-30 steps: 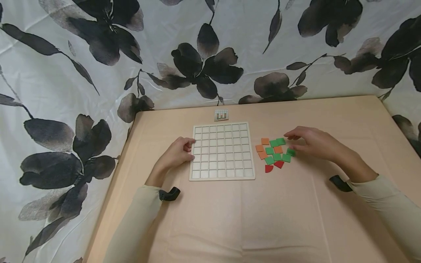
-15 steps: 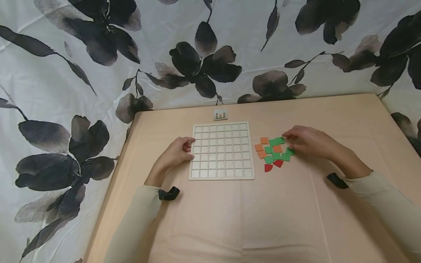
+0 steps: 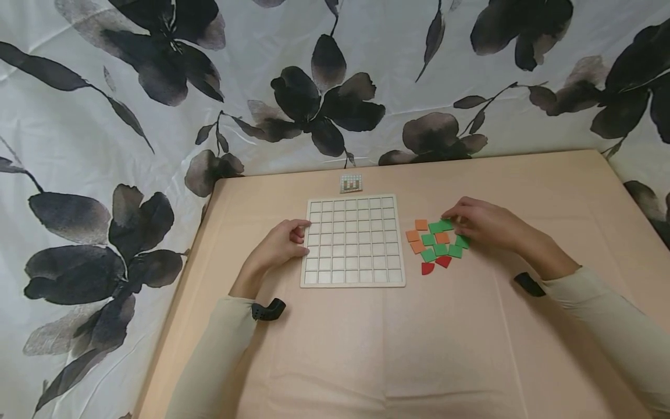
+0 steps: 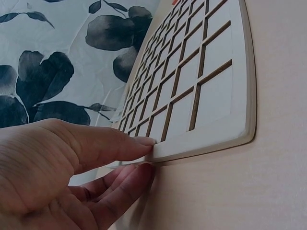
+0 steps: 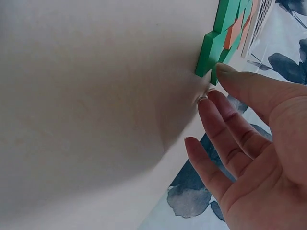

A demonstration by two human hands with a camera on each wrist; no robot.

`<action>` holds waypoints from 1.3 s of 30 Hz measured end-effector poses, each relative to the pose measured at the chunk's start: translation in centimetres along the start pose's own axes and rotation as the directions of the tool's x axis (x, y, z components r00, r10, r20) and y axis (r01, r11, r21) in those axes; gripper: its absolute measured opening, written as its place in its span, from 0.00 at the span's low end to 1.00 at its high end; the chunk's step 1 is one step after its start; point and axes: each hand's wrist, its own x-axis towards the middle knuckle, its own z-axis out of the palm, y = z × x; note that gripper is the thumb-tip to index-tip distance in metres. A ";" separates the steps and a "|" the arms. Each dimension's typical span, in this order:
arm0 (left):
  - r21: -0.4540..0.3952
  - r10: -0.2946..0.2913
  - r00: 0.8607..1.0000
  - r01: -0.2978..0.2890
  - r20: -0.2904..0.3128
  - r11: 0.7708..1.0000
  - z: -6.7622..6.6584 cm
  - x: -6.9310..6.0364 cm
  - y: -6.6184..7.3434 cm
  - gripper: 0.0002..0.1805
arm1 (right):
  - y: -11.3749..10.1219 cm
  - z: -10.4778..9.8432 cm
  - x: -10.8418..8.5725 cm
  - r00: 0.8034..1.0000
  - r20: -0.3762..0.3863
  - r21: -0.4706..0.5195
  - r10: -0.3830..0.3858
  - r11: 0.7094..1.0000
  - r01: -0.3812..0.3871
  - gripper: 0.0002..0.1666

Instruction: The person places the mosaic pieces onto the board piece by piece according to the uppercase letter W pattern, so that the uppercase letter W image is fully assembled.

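Observation:
A white board with a grid of square cells [image 3: 353,244] lies on the table. At its left edge my left hand [image 3: 281,243] grips the rim; in the left wrist view the thumb [image 4: 112,146] lies on top and the curled fingers sit against the side. To the board's right lies a loose group of flat tiles: green squares [image 3: 441,249], orange squares [image 3: 421,225] and red quarter-round pieces [image 3: 427,268]. My right hand [image 3: 487,222] is at the group's upper right, thumb and fingers apart. In the right wrist view its thumb is at a green tile [image 5: 209,52]; whether it touches is unclear.
A small card with a grid pattern [image 3: 351,183] lies behind the board, near the table's back edge. A light wood-coloured cover [image 3: 335,349] spreads over the table. Behind and to the left hangs a white cloth with dark flowers [image 3: 335,35].
My right hand has moved slightly left, over the upper right green tiles, with its fingertips now covering part of one. The left hand and the board have stayed in place.

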 end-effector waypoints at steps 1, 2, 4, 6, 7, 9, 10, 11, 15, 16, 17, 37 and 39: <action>-0.001 0.000 1.000 0.000 -0.001 1.000 0.0 0.0 0.0 0.36 | 0.0 0.1 0.1 1.000 0.000 -0.003 -0.004 1.000 0.004 0.21; 0.001 0.000 1.000 0.000 -0.001 1.000 0.0 0.0 0.0 0.36 | 0.1 0.1 0.2 1.000 0.001 -0.006 -0.006 1.000 0.006 0.20; 0.007 0.005 1.000 -0.005 -0.002 1.000 0.0 -0.1 0.0 0.36 | 0.1 0.2 0.3 1.000 0.006 -0.009 -0.006 1.000 0.006 0.19; 0.010 0.009 1.000 -0.009 -0.003 1.000 0.0 -0.1 -0.1 0.35 | 0.1 0.3 0.5 1.000 0.010 -0.011 -0.006 1.000 0.006 0.19; 0.011 0.011 1.000 -0.010 -0.002 1.000 0.0 -0.1 -0.1 0.35 | 0.1 0.3 0.5 1.000 0.013 -0.012 -0.007 1.000 0.007 0.18; 0.012 0.015 1.000 -0.015 0.001 1.000 0.0 -0.1 -0.2 0.35 | 0.0 0.4 0.7 1.000 0.014 -0.014 -0.014 1.000 0.014 0.18; 0.010 0.014 1.000 -0.014 0.001 1.000 0.0 0.0 -0.2 0.35 | 0.0 0.4 0.7 1.000 0.014 -0.017 -0.018 1.000 0.018 0.18; 0.010 0.014 1.000 -0.014 0.004 1.000 0.0 0.0 -0.2 0.35 | 0.0 0.5 0.7 1.000 0.012 -0.020 -0.021 1.000 0.021 0.18; 0.016 0.015 1.000 -0.015 0.006 1.000 0.0 -0.1 -0.2 0.35 | 0.0 0.5 0.8 1.000 0.013 -0.033 -0.015 0.999 0.016 0.18; 0.017 0.014 1.000 -0.014 0.007 1.000 0.0 -0.1 -0.2 0.35 | 0.0 0.5 0.8 1.000 0.013 -0.034 -0.011 0.999 0.011 0.18; 0.018 0.015 1.000 -0.015 0.008 1.000 0.0 -0.1 -0.2 0.35 | -0.1 0.4 0.8 1.000 0.015 -0.038 -0.006 0.999 0.007 0.18; 0.007 -0.005 1.000 0.005 0.006 1.000 0.0 -0.1 0.1 0.36 | 0.6 -0.3 1.5 0.999 0.052 -0.115 -0.008 0.993 0.014 0.20; 0.004 -0.003 1.000 0.002 0.005 1.000 0.0 -0.1 0.2 0.36 | 0.7 -0.4 1.5 0.999 0.048 -0.125 -0.021 0.992 0.027 0.20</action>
